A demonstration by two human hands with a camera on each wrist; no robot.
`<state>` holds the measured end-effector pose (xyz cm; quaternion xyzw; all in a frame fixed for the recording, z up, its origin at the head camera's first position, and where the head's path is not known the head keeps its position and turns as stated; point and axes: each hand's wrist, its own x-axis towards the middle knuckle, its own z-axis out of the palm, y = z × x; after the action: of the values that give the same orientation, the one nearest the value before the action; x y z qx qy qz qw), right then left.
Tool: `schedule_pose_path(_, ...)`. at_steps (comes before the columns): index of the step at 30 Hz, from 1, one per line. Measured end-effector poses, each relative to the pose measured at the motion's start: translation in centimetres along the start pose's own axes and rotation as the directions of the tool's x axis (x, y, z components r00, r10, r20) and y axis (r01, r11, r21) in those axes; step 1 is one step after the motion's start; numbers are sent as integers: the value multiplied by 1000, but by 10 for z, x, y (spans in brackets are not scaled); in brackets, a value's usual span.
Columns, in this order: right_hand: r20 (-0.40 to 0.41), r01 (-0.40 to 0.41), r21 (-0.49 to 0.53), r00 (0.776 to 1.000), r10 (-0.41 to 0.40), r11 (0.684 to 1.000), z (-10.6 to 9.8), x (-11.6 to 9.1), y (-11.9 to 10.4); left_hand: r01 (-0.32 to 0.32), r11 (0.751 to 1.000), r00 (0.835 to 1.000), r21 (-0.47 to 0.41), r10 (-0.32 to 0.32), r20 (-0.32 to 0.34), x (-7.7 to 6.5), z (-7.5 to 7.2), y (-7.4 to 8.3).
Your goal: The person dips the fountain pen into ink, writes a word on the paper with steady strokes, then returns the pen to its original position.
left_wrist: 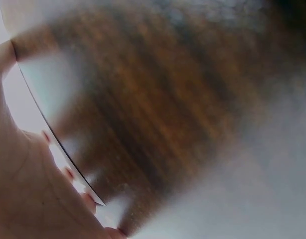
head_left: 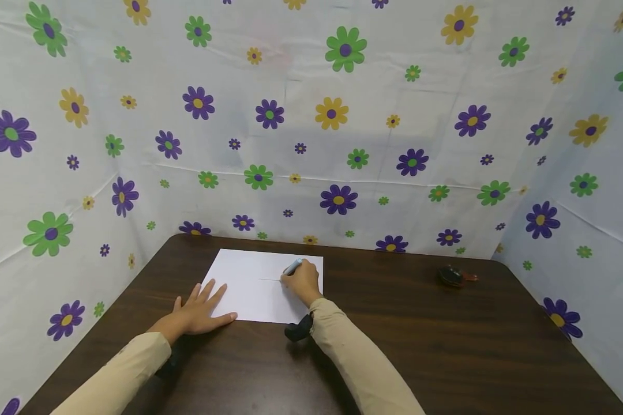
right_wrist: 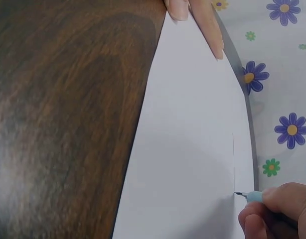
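Note:
A white sheet of paper [head_left: 249, 300] lies on the dark wooden table. My left hand [head_left: 199, 311] rests spread on its left edge, fingers straight and thumb on the near edge. In the left wrist view the palm of the left hand [left_wrist: 33, 189] shows beside the paper's edge. Over the right part of the sheet, my right hand [head_left: 303, 282] pinches a light blue pen [head_left: 293, 266]. The dark tip of the pen [right_wrist: 253, 196] meets the paper at the end of a thin straight line [right_wrist: 233, 159].
On the right side of the wooden table [head_left: 394, 323] sits a small dark, shiny object with a reddish end [head_left: 451, 276]. A white cloth with printed flowers [head_left: 301, 161] hangs behind the table and along both sides.

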<state>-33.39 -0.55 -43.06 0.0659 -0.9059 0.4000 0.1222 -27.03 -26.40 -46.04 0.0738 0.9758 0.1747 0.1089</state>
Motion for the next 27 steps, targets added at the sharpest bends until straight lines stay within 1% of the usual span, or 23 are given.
schedule_pose_path(2,-1,-3,-1,1000,3,1000,-2,0,1,7,1000,1000,5,-7,2,1,1,-2)
schedule_pose_path(4,-4,-7,3,1000,7,1000,-4,0,2,-3,1000,1000,3,3,-1,1,1,-2)
schedule_pose_path(10,-13,-9,-22,1000,9,1000,-11,0,5,0,1000,1000,15,0,9,2,1,-2)
schedule_pose_path(11,-12,-12,-27,1000,11,1000,-11,-1,6,9,1000,1000,21,-9,11,1,1,-1)
schedule_pose_path(15,-4,-27,-29,1000,27,999,-11,-1,7,-6,1000,1000,4,6,11,-2,-3,2)
schedule_pose_path(20,12,-71,-15,997,71,997,-10,-2,6,-16,1000,1000,10,16,-1,-1,0,-1)
schedule_pose_path(22,17,-86,-9,996,86,996,-10,-2,6,-10,1000,1000,20,10,-8,0,2,-2)
schedule_pose_path(24,4,-83,-2,997,83,997,-10,-2,6,-19,1000,1000,14,19,-16,-1,1,-1)
schedule_pose_path(27,-34,-78,44,996,80,996,-9,-1,6,-16,1000,1000,-3,16,-17,-4,-2,3)
